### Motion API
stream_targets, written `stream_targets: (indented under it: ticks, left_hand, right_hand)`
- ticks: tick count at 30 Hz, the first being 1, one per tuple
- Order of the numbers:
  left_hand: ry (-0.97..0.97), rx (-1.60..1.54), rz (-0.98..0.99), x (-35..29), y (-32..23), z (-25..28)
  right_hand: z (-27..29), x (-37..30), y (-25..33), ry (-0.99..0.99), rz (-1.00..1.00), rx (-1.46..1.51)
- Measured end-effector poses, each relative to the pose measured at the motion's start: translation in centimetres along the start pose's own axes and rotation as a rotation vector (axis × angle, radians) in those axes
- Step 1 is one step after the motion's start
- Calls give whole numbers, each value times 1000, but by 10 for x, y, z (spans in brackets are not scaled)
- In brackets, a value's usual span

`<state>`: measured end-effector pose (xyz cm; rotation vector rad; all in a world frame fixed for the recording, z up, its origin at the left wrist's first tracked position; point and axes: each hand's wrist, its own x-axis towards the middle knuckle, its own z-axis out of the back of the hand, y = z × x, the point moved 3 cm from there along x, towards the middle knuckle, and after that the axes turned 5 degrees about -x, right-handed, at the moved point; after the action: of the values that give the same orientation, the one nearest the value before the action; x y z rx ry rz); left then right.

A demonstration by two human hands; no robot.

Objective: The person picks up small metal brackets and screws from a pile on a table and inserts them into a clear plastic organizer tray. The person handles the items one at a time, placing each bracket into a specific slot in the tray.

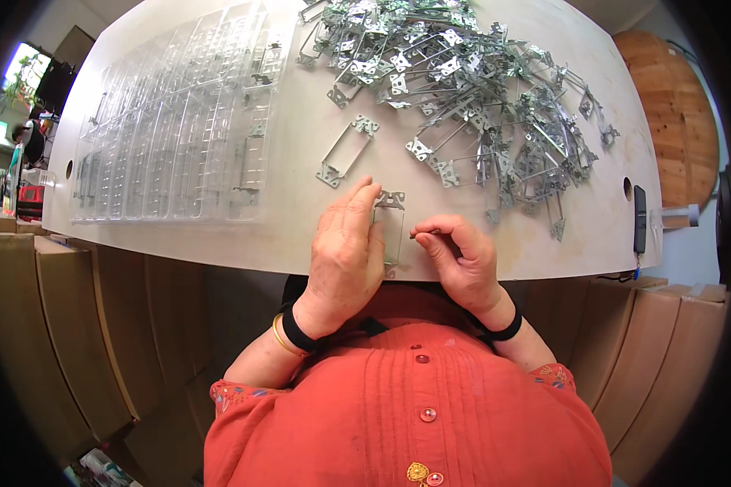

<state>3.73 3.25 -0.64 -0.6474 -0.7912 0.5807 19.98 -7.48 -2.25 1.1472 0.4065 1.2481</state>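
Left of all fingers lies clear, compartmented plastic traywork [175, 138] on the white desk [288, 231]. One silver rectangular metal frame [365, 125] slants away rightward beyond the left hand's [345, 247] straight, together fingers; just right of them, a second silver frame [391, 200] points straight away lengthwise. The right hand's [467, 258] fingers pinch one tiny dark piece [415, 235]; beyond them heap uncountable silver frames [503, 130].
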Motion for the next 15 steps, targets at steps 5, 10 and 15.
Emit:
stream_targets:
  ticks: [5,10,15]
  left_hand:
    - [-13,-25,107,-4,1,-3]
    - [10,117,-18,-3,-4,-3]
    - [54,239,-99,-5,-9,-3]
  right_hand:
    - [1,0,-2,-14,-13,23]
    - [4,-2,-3,-41,-114,121]
    - [4,-2,-4,-75,-127,162]
